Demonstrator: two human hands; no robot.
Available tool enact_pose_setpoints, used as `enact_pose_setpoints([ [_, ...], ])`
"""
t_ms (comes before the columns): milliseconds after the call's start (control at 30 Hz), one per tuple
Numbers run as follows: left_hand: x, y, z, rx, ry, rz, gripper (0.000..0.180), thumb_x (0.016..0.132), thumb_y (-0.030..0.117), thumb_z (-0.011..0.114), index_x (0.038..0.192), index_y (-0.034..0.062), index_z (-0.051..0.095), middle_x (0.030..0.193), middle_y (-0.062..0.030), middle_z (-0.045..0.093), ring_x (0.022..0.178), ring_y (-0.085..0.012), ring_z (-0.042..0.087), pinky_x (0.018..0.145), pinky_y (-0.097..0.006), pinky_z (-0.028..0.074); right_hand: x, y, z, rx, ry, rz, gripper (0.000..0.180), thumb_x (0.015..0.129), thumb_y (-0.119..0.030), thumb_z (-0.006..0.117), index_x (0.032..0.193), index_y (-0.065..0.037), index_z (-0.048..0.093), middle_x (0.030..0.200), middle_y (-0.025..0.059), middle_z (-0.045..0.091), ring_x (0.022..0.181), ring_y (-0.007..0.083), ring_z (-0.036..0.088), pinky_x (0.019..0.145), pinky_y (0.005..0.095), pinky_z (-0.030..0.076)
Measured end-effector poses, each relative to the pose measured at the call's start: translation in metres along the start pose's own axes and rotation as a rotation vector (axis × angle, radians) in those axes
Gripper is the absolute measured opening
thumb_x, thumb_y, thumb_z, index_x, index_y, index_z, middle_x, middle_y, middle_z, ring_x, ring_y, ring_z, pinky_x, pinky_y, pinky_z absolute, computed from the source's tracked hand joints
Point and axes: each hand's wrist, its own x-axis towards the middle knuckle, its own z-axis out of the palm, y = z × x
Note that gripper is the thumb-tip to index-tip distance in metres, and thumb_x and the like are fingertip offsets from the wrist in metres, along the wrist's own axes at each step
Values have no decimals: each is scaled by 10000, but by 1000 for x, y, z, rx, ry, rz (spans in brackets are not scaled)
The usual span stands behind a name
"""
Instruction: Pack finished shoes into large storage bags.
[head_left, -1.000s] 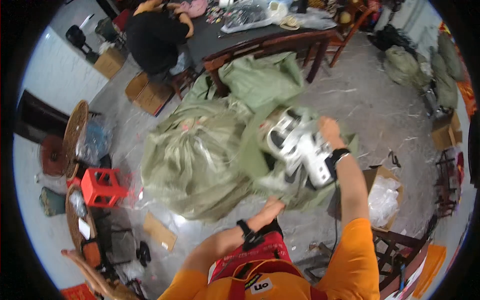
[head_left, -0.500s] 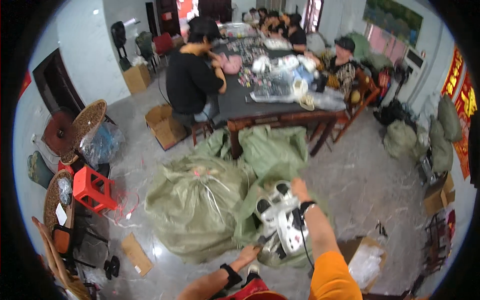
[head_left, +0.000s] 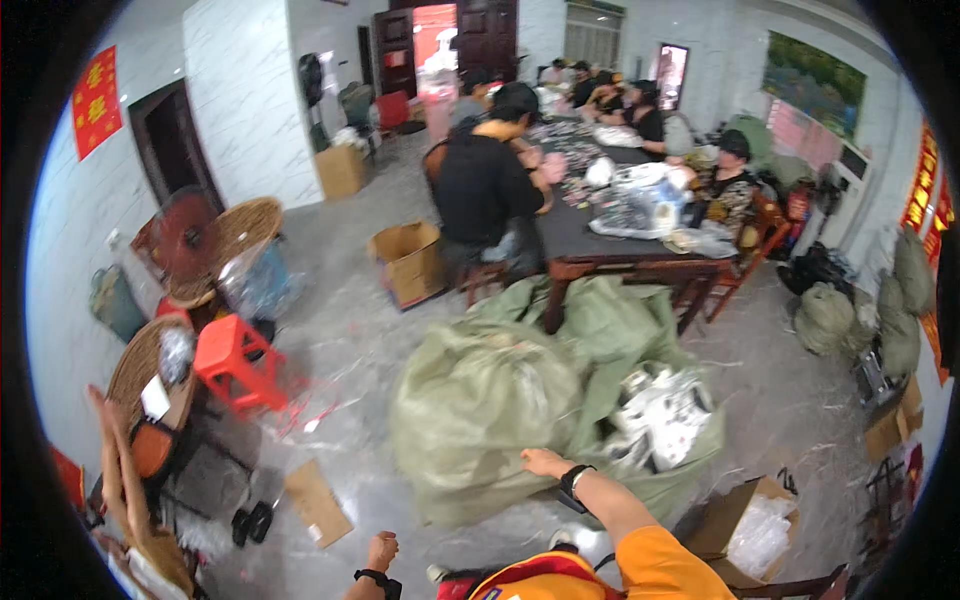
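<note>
Glossy grey stone floor (head_left: 350,350) underfoot, white walls behind, with everything placed against the big green woven sack (head_left: 480,420) bulging at centre. Far left of the sack, round woven trays (head_left: 245,235) and a red plastic stool (head_left: 232,362); nearer its lower left, a flat scrap of cardboard (head_left: 315,503) and the left hand (head_left: 380,551), clenched into a fist, empty, well apart from the sack. Resting flat and released on the sack's lower right edge, the right hand (head_left: 545,463), with a heap of white packets (head_left: 665,415) spilling from an open sack just right of it, a dark table (head_left: 600,240) with seated people behind, and stuffed green bags (head_left: 830,320) far right.
</note>
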Motion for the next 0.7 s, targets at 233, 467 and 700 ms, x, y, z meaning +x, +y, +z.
enact_pose_setpoints([
  [233, -64, -194, -184, 338, 329, -271, 260, 736, 199, 415, 736, 16, 601, 794, -223, 565, 757, -379, 548, 673, -433, 448, 7, -150, 147, 22, -432, -350, 369, 754, -303, 518, 1040, -69, 529, 1002, 135, 566, 942, 262, 528, 798, 341, 406],
  [467, -139, -240, -212, 436, 240, -445, 251, 669, 157, 443, 791, 33, 623, 873, -196, 579, 849, -342, 550, 752, -392, 432, 53, -279, 181, 63, -501, -356, 362, 769, -236, 532, 1053, -13, 506, 993, 137, 564, 912, 204, 532, 769, 297, 412],
  [700, -16, -153, -231, 118, 302, -342, 281, 701, 183, 436, 878, 59, 614, 925, -195, 569, 893, -329, 540, 792, -394, 416, 125, -284, 190, -39, -583, -234, 356, 773, -226, 538, 1064, -24, 503, 915, 100, 578, 832, 183, 542, 739, 297, 422],
])
